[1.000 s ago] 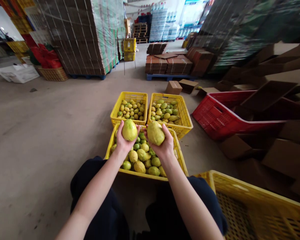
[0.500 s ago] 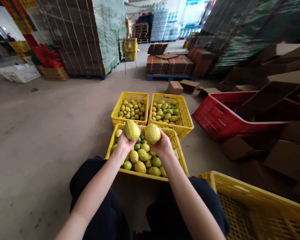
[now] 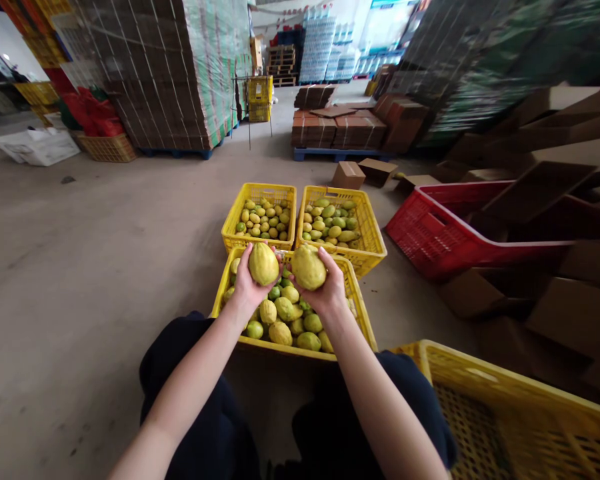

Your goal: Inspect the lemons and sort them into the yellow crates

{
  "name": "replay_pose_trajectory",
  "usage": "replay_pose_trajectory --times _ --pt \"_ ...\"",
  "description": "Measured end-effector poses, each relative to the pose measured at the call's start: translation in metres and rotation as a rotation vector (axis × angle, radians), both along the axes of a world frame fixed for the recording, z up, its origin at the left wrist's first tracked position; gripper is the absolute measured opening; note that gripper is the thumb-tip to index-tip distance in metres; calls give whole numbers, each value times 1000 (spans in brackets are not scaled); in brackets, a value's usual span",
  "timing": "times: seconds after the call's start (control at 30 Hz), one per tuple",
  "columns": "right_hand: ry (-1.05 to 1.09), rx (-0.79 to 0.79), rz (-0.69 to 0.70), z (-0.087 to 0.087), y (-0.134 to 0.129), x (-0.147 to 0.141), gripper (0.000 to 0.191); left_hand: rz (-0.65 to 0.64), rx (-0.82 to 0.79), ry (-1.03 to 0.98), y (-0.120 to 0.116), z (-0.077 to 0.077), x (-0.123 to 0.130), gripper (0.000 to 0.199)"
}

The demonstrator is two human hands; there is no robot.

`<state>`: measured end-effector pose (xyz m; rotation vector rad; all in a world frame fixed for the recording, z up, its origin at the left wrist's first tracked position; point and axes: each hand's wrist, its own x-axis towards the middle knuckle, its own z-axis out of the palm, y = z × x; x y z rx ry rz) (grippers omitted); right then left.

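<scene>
My left hand [image 3: 250,285] is closed round a yellow-green fruit [image 3: 264,264], its fingers and thumb at the sides. A second, slightly larger bumpy fruit [image 3: 309,267] rests in my right hand [image 3: 331,288], the thumb along its right side. Both fruits are held apart, side by side, above the near yellow crate [image 3: 363,313]. Inside that crate lie several yellow and green fruits [image 3: 281,333], partly hidden by my hands and forearms.
Two yellow crates of smaller fruits, left [image 3: 226,233] and right [image 3: 375,233], stand just beyond. A red crate [image 3: 430,237] with cardboard is at right. Another yellow crate [image 3: 520,393] sits near my right knee. Wrapped pallet stacks [image 3: 150,73] and flattened cartons [image 3: 360,130] stand farther back.
The fruit in my right hand has turned and shifted slightly right, with my thumb now higher beside it. My left thumb has also moved up along its fruit.
</scene>
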<state>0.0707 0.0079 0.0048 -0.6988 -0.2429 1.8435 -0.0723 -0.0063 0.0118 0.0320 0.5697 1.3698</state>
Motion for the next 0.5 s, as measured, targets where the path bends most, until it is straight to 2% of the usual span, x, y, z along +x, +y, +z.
replay_pose_trajectory --times 0.17,0.33,0.5 --pt "48 98 41 3 -2 -2 17 -69 48 -53 -2 0 -3 26" --pt "98 166 123 7 -5 -2 24 -68 59 -42 -4 2 -3 28" --pt "106 222 56 8 -6 -3 24 -84 78 71 -1 6 0 27"
